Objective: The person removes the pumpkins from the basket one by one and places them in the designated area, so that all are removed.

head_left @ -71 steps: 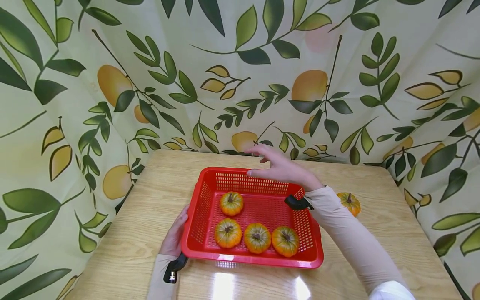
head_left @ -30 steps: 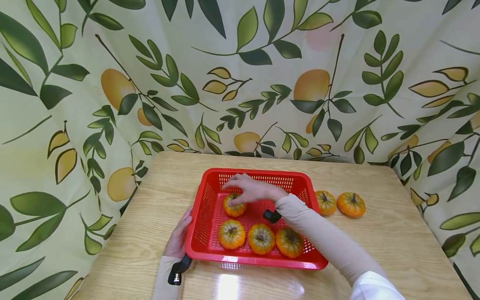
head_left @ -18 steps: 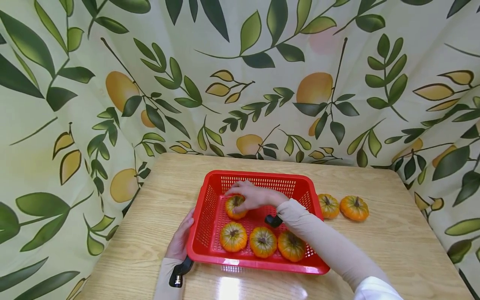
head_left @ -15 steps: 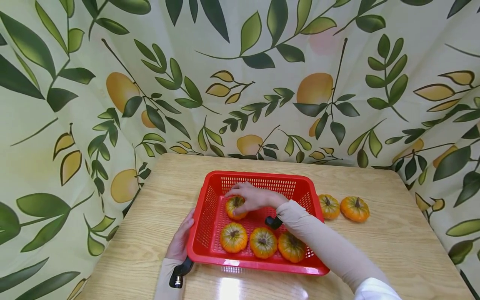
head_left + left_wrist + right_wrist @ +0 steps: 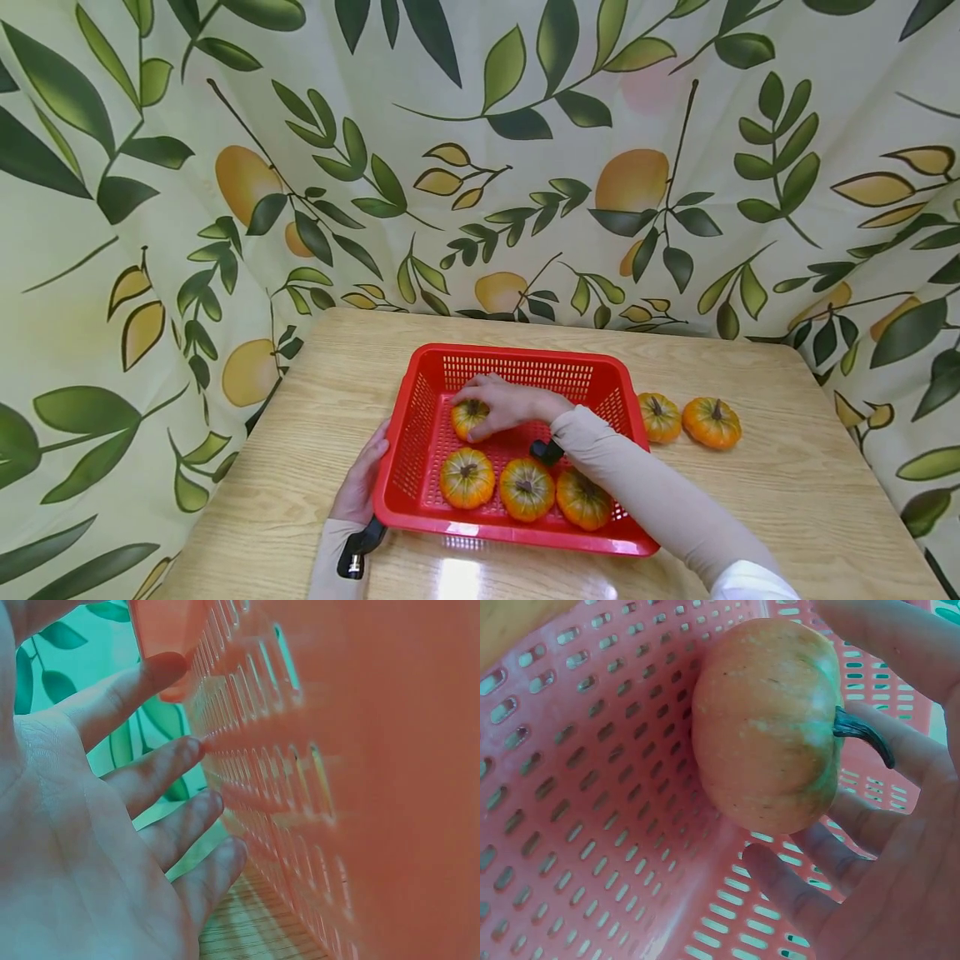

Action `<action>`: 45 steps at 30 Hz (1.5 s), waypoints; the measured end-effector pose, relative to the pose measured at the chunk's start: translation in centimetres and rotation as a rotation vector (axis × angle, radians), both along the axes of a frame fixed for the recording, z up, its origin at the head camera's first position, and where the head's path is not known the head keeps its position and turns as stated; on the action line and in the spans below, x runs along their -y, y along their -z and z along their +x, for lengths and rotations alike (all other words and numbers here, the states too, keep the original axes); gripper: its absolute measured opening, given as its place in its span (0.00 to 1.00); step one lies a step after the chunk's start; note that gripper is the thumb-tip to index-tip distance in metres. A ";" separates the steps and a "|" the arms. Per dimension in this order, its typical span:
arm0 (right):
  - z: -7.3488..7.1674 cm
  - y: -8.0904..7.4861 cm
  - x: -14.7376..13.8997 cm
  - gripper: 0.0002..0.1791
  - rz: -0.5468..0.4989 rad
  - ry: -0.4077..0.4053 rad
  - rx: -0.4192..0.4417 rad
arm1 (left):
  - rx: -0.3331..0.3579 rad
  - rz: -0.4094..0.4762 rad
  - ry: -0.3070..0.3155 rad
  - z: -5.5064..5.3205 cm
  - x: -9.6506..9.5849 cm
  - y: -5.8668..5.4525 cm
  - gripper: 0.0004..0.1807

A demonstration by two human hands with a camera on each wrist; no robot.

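Note:
A red perforated plastic basket [image 5: 517, 538] sits on the wooden table. In it, a small orange pumpkin [image 5: 465, 417] lies at the back left, and my right hand [image 5: 506, 406] holds it from above, thumb in front and fingers behind. The right wrist view shows that pumpkin [image 5: 769, 724] over the basket floor with its dark curved stem toward the palm. Along the basket's front, a left pumpkin [image 5: 467, 478], a middle one [image 5: 527, 490] and a right one [image 5: 582, 500] stand in a row. My left hand [image 5: 360, 483] rests its straight fingers [image 5: 169, 761] against the basket's left side.
Two more pumpkins, a nearer one [image 5: 660, 417] and a farther-right one [image 5: 712, 422], stand on the table [image 5: 780, 500] to the right of the basket. A leaf-and-fruit patterned cloth [image 5: 480, 208] hangs behind the table and along its sides.
My right hand has come down from above the basket's back rim and closed round the back-left pumpkin. The left hand stays at the basket's side. The view has shifted slightly.

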State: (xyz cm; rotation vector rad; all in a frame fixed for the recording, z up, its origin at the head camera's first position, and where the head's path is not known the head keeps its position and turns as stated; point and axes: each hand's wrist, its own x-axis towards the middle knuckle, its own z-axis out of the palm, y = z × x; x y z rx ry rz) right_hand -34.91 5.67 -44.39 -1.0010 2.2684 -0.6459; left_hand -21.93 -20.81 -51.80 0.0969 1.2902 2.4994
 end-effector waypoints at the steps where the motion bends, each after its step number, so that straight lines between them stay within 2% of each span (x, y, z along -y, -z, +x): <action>1: 0.0 0.1 0.0 0.33 0.003 0.001 -0.001 | 0.002 0.000 -0.001 0.0 0.0 0.0 0.21; 8: 0.2 0.4 0.0 0.34 0.015 0.015 0.005 | 0.018 -0.008 -0.006 0.0 0.0 0.1 0.21; 20: 0.1 0.8 0.1 0.34 -0.009 0.016 0.023 | 0.006 -0.020 -0.011 -0.1 -0.2 -0.1 0.21; 27: -0.1 1.1 0.3 0.35 -0.011 0.017 0.028 | 0.066 0.003 -0.014 0.1 -0.1 -0.2 0.22; 36: -0.1 1.2 0.4 0.34 -0.005 0.016 0.065 | 0.044 -0.039 -0.040 0.2 -0.2 -0.1 0.20; 41: -0.1 1.1 0.3 0.34 0.005 0.015 0.056 | 0.065 -0.052 -0.054 0.2 -0.3 -0.1 0.21; 45: 0.0 0.9 0.3 0.35 0.018 0.017 0.041 | 0.046 -0.047 -0.045 0.2 -0.3 -0.2 0.21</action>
